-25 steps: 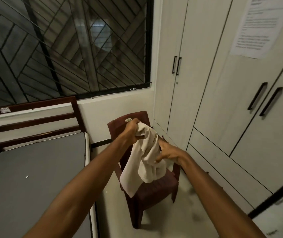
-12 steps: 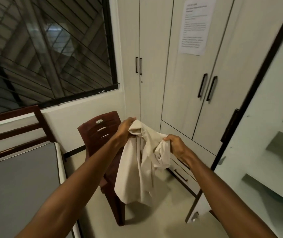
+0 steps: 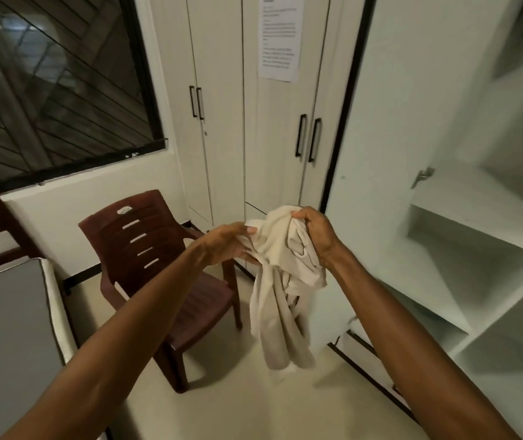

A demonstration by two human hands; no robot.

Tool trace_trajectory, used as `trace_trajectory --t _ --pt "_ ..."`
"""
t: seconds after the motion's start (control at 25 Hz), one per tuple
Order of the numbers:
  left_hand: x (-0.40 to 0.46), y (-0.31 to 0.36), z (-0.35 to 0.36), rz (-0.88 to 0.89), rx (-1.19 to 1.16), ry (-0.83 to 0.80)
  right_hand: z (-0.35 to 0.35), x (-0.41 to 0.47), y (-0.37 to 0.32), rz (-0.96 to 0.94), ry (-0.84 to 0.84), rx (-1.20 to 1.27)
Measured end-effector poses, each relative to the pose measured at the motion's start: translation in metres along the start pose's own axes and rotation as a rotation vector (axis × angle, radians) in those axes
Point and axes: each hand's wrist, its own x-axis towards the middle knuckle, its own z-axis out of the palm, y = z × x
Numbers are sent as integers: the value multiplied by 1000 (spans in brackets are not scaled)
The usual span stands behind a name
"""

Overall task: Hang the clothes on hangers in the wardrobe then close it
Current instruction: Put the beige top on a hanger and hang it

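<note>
In front of the open wardrobe, you hold 1 cream garment in mid-air, above the floor and just right of the brown plastic chair. The fabric is plain, crumpled and bunched at the top, with its loose folds hanging down. Your right hand grips the bunched upper edge in a closed fist. Your left hand pinches the fabric's left side between thumb and fingers. No hanger is on the garment.
</note>
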Motion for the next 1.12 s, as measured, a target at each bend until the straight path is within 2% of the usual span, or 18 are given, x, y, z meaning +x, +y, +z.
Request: trace_trajectory --t 0.08,0.16,0.28,0.36,0.48,0.56,0.6,0.68,0.76,0.8,0.88,0.96,1.04,1.12 --pt "11 -17 40 -93 81 -171 -21 -14 -10 -26 65 33" --pt "24 -33 85 -184 230 -221 -51 -30 -16 -28 141 112" --pt "45 -56 148 -225 508 -299 -99 -53 -28 -51 229 200" --pt "61 -72 183 -223 589 -251 -139 -69 -38 -52 297 204" --pt "93 -84 227 -188 588 -63 -201 -99 -57 -60 422 181" --pt "110 -82 251 -68 756 185 -233 -115 -63 -55 495 217" --pt "118 -80 265 66 842 314 -249 -121 -65 -69 520 223" --pt "129 -71 297 482 944 508 -271 -129 -69 -116 529 226" --pt "144 -57 331 899 1039 525 -283 -132 -75 -133 527 189" --pt "154 -48 347 1010 1083 490 -285 -131 -79 -145 515 143" --pt "178 -27 371 1059 1081 433 -289 -124 -89 -108 498 -31" --pt "209 -12 386 976 1032 363 -302 -116 -102 -66 496 -161" --pt "244 0 392 814 1026 233 -324 -111 -117 8 506 -127" --pt "280 6 393 815 1107 202 -346 -109 -128 27 472 -15"
